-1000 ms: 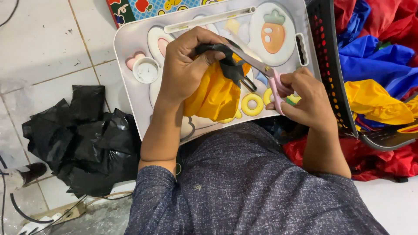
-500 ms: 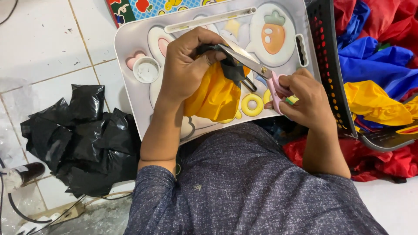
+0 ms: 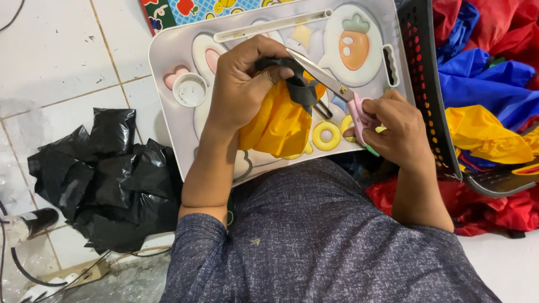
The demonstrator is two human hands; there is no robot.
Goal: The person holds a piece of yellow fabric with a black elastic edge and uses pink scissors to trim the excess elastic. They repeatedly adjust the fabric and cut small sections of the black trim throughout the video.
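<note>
- My left hand (image 3: 238, 84) is pressed together around a yellow cloth (image 3: 278, 126) and the black strap (image 3: 295, 84) sewn to it, thumb on the strap near the top.
- The cloth hangs from that grip down over the middle of the tray (image 3: 168, 56), its lower edge near my lap.
- My right hand (image 3: 393, 126) is closed on the pink handles of the scissors (image 3: 331, 84), fingers curled around them.
- The blades point far and left, slanting up toward my left hand; their tips lie just beside the strap, close to my left thumb. I cannot tell whether they touch it.
- The tray is pale grey with rabbit and carrot pictures; a white round cap (image 3: 190, 90) sits in its left part.
- A black basket (image 3: 426, 95) stands at the right, touching the tray's edge, with blue, yellow and red cloth piled in and around it.
- Crumpled black plastic bags (image 3: 106, 179) lie on the tiled floor (image 3: 50, 50) at the left.
</note>
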